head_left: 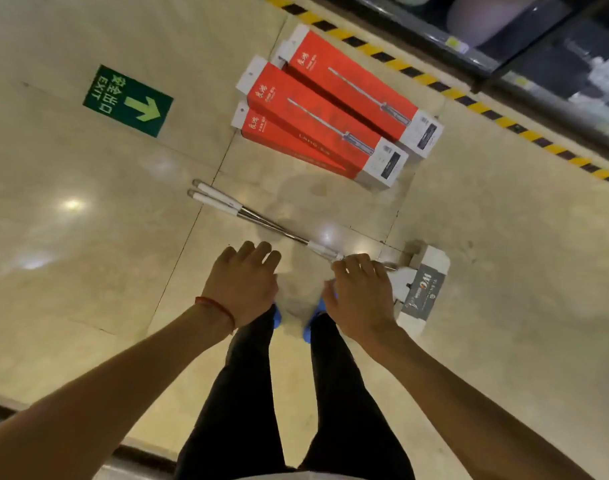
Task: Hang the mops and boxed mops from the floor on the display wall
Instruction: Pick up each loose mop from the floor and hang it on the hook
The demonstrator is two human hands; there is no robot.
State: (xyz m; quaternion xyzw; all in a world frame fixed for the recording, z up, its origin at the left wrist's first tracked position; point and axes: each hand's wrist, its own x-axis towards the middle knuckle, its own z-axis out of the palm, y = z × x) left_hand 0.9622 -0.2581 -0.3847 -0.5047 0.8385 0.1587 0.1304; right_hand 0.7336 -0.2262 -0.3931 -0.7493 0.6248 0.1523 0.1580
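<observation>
Three long red boxed mops (334, 109) lie side by side on the tiled floor ahead of me. Nearer my feet lie two loose mops with white grips and steel poles (254, 216), their flat heads in grey and white sleeves (420, 289) at the right. My left hand (244, 282) hovers over the floor with straight fingers and holds nothing. My right hand (360, 292) hangs just above the lower end of the poles, fingers relaxed; whether it touches them I cannot tell.
A green exit sign (128, 100) with an arrow is stuck to the floor at the left. A yellow-and-black hazard strip (434, 84) runs along the base of a dark shelf unit (524, 39) at the upper right. My legs and blue shoes stand below the hands.
</observation>
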